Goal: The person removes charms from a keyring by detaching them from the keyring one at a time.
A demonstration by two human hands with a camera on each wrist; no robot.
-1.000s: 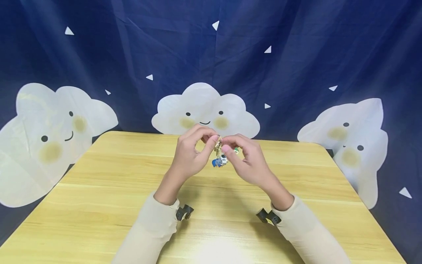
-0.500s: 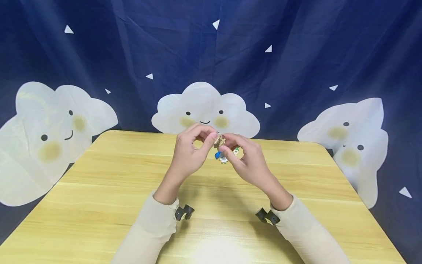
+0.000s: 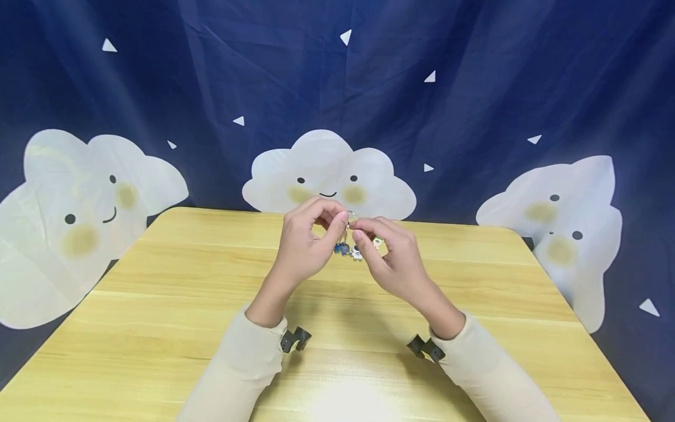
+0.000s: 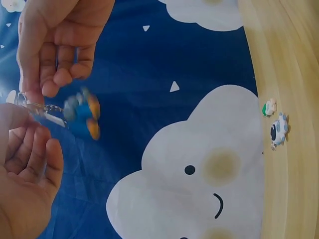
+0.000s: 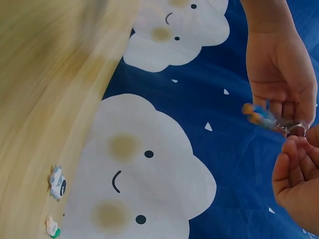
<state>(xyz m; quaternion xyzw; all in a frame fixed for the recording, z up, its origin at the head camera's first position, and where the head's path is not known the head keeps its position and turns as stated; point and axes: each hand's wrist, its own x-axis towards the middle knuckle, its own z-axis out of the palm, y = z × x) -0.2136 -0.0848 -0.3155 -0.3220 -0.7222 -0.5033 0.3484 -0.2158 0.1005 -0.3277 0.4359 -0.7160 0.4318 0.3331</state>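
A metal key ring [image 3: 352,214] is held up above the table between both hands. My left hand [image 3: 310,243] pinches it between thumb and forefinger. My right hand [image 3: 395,255] grips it from the other side with thumb and fingertips. Below the fingers a blue and grey figure charm [image 4: 82,115] with orange ends dangles from a short chain [image 4: 54,107], slightly blurred. On the wood lie a white charm with a dark face [image 4: 280,130] and a smaller white and green charm [image 4: 269,107]; in the head view they show just beyond my right thumb.
The light wooden table [image 3: 337,316] spreads under both forearms, its far edge just behind the hands. A dark blue curtain [image 3: 295,70] with white clouds hangs behind it. A black camera sits on each wrist.
The gold-coloured metal parts between the fingertips have turned, and the ring now stands up in view. The blue charm has swung a little left. Both hands stay nearly in place.
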